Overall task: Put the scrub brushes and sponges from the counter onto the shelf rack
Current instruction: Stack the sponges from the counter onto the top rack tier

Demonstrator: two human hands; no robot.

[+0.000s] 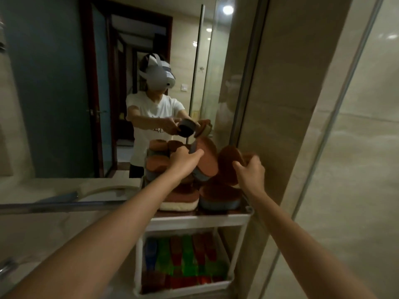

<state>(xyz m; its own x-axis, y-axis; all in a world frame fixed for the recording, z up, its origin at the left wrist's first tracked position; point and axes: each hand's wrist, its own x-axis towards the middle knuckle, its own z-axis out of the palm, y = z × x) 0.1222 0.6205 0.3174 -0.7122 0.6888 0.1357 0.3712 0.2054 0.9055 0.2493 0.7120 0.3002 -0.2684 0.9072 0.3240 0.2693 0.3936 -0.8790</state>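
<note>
A white shelf rack (200,220) stands on the counter against the mirror. Its top tier holds a pile of brown-topped sponges, one with a cream base (179,204) and one with a blue base (220,201). My left hand (185,157) grips a tilted brown and blue sponge (207,162) above the pile. My right hand (251,171) holds a round brown sponge (230,162) to the right of it, close to the wall. The lower tier is packed with green, red and blue scrub brushes (185,260).
A large mirror (64,93) behind the rack reflects a person wearing a headset and a doorway. A beige tiled wall (287,126) and a glass panel (356,147) close off the right. The counter (43,223) runs left, with a metal rail (54,205) across it.
</note>
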